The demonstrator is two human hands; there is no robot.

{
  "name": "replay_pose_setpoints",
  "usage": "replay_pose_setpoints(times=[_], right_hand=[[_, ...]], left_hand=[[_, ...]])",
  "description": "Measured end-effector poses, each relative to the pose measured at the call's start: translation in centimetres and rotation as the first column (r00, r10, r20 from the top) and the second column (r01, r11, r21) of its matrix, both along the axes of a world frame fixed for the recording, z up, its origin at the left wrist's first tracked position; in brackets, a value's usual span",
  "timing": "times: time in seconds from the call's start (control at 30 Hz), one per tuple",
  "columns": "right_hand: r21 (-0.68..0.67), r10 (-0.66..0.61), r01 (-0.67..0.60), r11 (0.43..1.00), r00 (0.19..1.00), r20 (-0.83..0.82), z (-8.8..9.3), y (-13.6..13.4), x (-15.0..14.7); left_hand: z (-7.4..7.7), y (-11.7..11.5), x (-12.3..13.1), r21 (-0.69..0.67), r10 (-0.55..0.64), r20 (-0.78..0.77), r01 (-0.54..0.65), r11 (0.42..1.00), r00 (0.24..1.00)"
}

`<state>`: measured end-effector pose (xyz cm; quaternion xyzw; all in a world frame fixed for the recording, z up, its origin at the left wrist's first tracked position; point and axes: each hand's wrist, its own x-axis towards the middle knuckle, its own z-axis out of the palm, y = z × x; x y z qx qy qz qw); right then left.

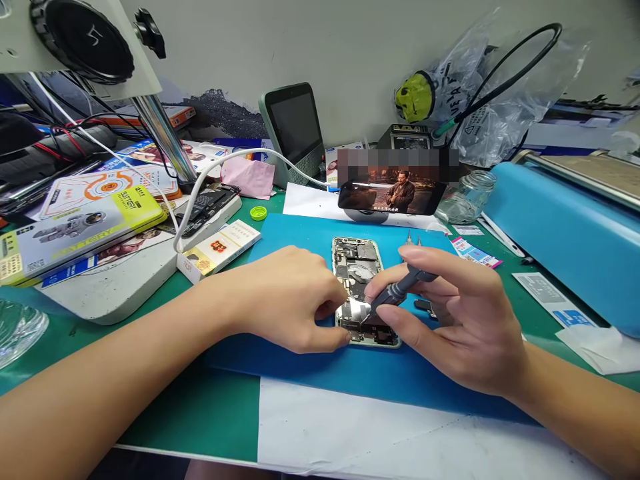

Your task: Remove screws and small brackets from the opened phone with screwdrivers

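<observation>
Fingers of the right hand (pixel 473 327) grip a dark screwdriver-like tool (pixel 394 294), best guided lightly, while the left hand (pixel 287 300), its grasp unclear, should steady the opened phone (pixel 357 252) on the blue mat (pixel 290 239).

Left of the blue mat (pixel 300 230), the yellow box (pixel 95 227) reads "BATTERY" 2 times; behind the mat, the propped phone (pixel 395 193) shows Chinese subtitles, too small to read surely
</observation>
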<state>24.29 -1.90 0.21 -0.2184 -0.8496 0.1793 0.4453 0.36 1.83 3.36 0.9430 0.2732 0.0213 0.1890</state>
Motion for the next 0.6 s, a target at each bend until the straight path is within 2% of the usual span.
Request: replay_pose_setpoints(times=[0.37, 0.5, 0.6], right_hand=[[0.023, -0.012, 0.011, 1.000, 0.999, 0.034, -0.30, 0.09, 0.37], [-0.015, 0.020, -0.020, 1.000, 0.999, 0.041, -0.18, 0.04, 0.40], [-0.055, -0.003, 0.005, 0.998, 0.999, 0.034, 0.07, -0.05, 0.43]], left_hand=[[0.06, 0.08, 0.18, 0.011, -0.011, -0.003, 0.011, 1.000, 1.000], [0.00, 0.13, 0.15, 0.019, -0.011, -0.002, 0.011, 1.000, 1.000], [-0.03, 0.09, 0.15, 0.022, -0.009, -0.003, 0.009, 1.000, 1.000]])
